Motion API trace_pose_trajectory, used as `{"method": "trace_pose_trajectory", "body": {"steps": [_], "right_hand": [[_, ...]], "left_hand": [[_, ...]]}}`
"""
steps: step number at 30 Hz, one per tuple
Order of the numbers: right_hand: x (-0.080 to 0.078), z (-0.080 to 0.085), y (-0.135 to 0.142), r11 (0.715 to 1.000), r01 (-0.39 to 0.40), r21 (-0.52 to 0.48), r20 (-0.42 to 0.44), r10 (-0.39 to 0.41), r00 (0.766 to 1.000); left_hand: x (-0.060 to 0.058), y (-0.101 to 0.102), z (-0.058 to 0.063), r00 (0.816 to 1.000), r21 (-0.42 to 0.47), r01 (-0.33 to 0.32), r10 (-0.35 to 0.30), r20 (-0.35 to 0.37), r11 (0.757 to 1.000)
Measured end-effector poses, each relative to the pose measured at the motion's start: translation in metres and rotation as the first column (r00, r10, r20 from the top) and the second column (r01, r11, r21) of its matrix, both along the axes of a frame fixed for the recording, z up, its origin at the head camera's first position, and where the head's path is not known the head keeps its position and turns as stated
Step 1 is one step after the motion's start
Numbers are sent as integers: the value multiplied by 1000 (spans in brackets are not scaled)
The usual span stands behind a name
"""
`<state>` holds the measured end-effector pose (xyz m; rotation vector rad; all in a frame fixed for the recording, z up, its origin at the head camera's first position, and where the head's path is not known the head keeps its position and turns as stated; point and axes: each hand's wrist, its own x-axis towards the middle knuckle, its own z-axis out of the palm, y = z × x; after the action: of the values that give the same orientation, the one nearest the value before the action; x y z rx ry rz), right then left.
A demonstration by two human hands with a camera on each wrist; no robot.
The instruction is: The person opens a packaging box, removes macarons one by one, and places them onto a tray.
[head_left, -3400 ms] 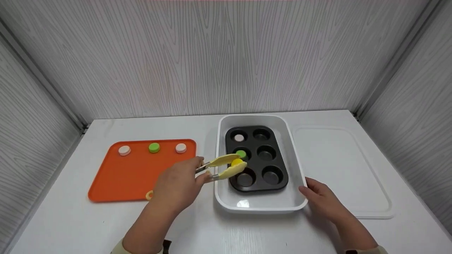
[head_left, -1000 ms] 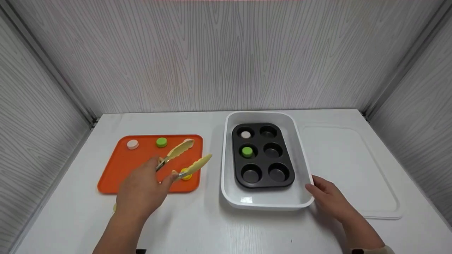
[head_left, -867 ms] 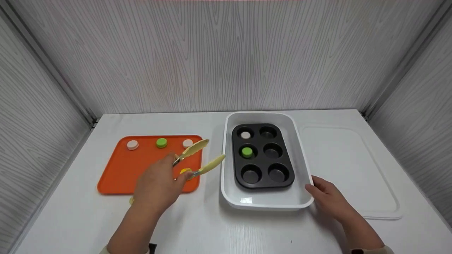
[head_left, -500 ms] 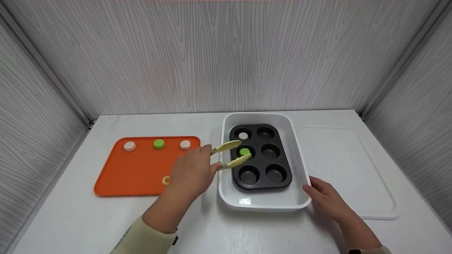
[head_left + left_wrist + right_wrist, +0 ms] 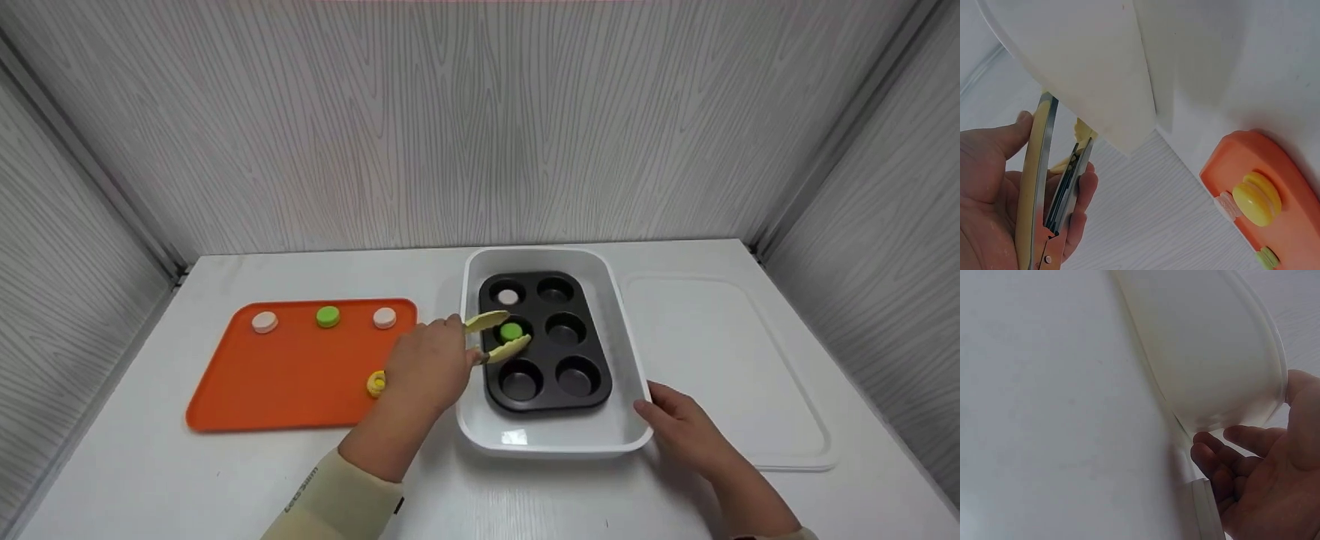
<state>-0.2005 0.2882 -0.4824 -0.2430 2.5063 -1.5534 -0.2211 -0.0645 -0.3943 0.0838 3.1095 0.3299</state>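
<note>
My left hand (image 5: 429, 364) grips a pair of tongs (image 5: 486, 322) with pale yellow tips, parted on either side of a green macaron (image 5: 511, 332). That macaron sits in the middle-left cup of a black muffin tin (image 5: 544, 360); whether the tips touch it I cannot tell. A pale pink macaron (image 5: 508, 297) lies in the far-left cup. The tin stands inside a white bin (image 5: 555, 442), whose near right corner my right hand (image 5: 681, 429) holds, thumb on the rim and fingers outside. A yellow macaron (image 5: 1255, 203) rests on the orange tray (image 5: 277, 382), mostly hidden by my left hand in the head view.
Along the tray's far edge lie two pale pink macarons, one at the left (image 5: 264, 322) and one at the right (image 5: 384, 318), with a green macaron (image 5: 328, 316) between them. A flat white lid (image 5: 720, 360) lies right of the bin. Panels (image 5: 450, 127) enclose the table.
The tongs held the yellow macaron over the tin first; it then lay on the tray. My left hand has since carried the parted tongs right to the green macaron. My right hand kept its hold.
</note>
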Motion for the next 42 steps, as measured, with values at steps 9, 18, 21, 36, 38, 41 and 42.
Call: {"method": "trace_pose_trajectory", "body": {"steps": [9,18,21,36,38,41,42], "right_hand": [[3,-2,-3,1000,-3,-8,12,3,1000],[2,0,-1,1000,-14,-3,10,14,1000],[2,0,0,999,-33,-24,9,34,999],[1,-1,-1,999,-20,28,-6,21,1000],[1,0,0,1000,-20,18,-5,20,1000],[1,0,1,1000,-23,-6,-11,23,1000],[1,1,1,1000,-25,-11,-15,24,1000]], "left_hand": [[-8,5,-4,999,-21,-14,15,31,1000],[-18,20,8,997,-67,-45,49,57,997],[-21,26,11,996,-72,-56,60,65,996],[-20,25,11,993,8,-68,67,99,998],[-21,23,11,993,28,-66,62,103,997],[-22,21,11,993,39,-60,56,105,997],[-22,20,11,993,35,-56,52,103,998]]}}
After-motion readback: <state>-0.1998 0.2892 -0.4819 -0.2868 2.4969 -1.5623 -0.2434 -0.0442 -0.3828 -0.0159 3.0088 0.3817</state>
